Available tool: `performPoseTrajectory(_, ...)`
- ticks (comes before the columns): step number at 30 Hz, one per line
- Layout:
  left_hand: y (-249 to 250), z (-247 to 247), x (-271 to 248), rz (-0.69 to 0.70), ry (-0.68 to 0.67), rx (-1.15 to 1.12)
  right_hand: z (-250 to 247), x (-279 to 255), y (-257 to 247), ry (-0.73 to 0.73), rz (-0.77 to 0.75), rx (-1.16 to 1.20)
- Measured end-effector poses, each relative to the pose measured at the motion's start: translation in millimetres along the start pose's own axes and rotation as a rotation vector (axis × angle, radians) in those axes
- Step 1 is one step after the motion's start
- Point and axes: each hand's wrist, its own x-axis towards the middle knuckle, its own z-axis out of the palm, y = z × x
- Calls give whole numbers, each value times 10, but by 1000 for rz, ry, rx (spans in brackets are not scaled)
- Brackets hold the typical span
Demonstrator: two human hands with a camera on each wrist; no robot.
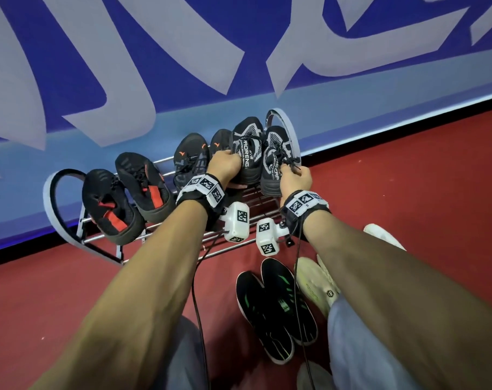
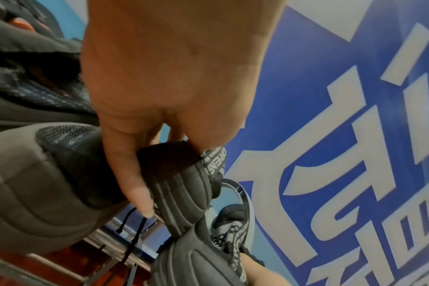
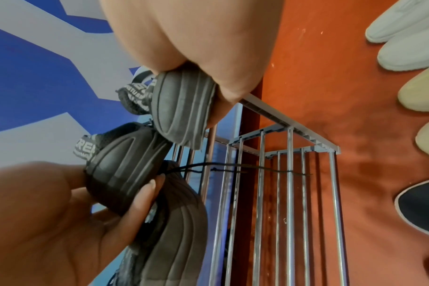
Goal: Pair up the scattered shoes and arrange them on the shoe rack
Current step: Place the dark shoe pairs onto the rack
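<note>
At upper centre, left hand [image 1: 225, 161] and right hand [image 1: 295, 178] each grip a light, soft-topped shoe [image 1: 247, 147] by its stiff heel.

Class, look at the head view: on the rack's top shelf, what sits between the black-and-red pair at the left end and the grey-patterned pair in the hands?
The black pair with orange marks sits between them, in the head view.

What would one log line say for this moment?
left hand: grips black-and-grey knit sneaker | right hand: grips its mate | chrome wire shoe rack: right end
</note>
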Motion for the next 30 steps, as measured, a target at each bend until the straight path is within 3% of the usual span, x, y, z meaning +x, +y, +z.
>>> performPoseTrajectory(3,21,-40,-21,56,36,155,57,-15,-1,61,-4,18)
performPoseTrajectory(5,0,-106,-6,61,-74,275,66,-19,0,70,15,18)
performPoseTrajectory(7,-63,-138,57,15,-92,267,66,-7,19,71,43,-2)
performPoseTrajectory(10,-179,-118,43,86,52,326,40,20,46,110,67,-44)
performPoseTrajectory(19,-208,-3,53,259,107,736,14,-51,-63,94,-30,-315)
performPoseTrajectory(27,-136,3,6,245,146,1152,-111,-25,-69,60,-15,-446)
performPoseTrajectory(30,-222,-14,40,211,87,1120,-109,-14,-22,73,-51,-438)
